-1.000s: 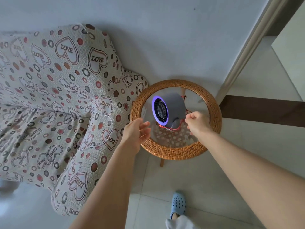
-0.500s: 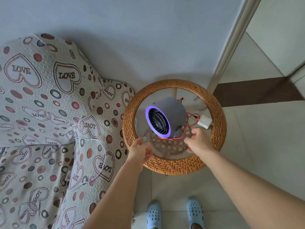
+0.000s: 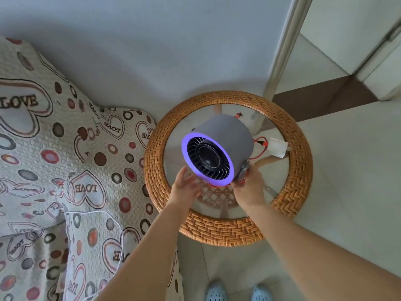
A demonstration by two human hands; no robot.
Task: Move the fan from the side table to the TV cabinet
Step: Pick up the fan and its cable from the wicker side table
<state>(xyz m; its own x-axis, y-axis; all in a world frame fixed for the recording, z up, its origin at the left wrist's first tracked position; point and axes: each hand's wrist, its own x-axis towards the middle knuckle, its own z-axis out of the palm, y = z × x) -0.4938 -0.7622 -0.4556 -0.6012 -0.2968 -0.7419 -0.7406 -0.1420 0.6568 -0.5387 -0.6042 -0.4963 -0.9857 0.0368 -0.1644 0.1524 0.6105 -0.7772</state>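
Sofa (image 3: 54, 170) blocks the frame's left; wall (image 3: 152, 51) closes the top; open floor (image 3: 347, 192) lies right of the side table (image 3: 227, 231).

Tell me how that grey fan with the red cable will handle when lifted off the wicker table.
The fan is a smooth round drum, so it may slip or roll if set on its side. Its red cable runs to a white plug on the side table, so both will probably trail and could snag. The right hand grips its lower edge; it looks fairly light.

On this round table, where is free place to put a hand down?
Bare glass shows along the far rim of the table, behind the fan, and near its front rim. The right is crowded: red wire, white plug. Both hands fill the middle.
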